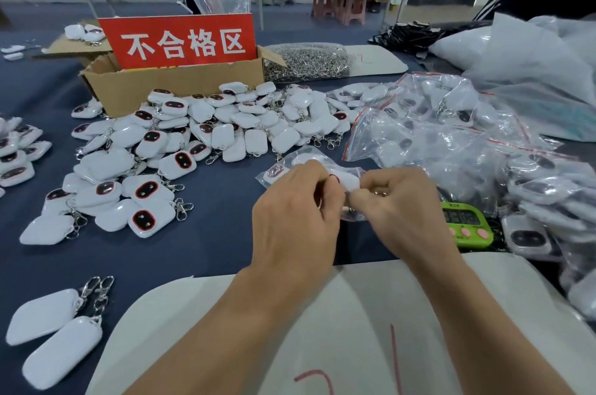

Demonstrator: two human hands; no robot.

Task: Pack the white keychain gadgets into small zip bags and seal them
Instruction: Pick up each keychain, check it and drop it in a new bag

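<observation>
My left hand (295,211) and my right hand (400,204) meet above the table's middle, both pinching one small clear zip bag (350,183) with a white keychain gadget inside it. Just beyond my fingers another bagged gadget (274,171) lies flat on the dark blue cloth. A big heap of loose white gadgets (206,133) with metal clasps spreads across the centre left. Filled zip bags (451,130) with red seal strips pile up to the right.
A cardboard box (180,85) with a red sign (180,41) stands behind the heap, a bag of metal clasps (309,61) beside it. A green timer (466,223) sits near my right hand. A white board (322,330) lies under my forearms. Two loose gadgets (51,330) lie near left.
</observation>
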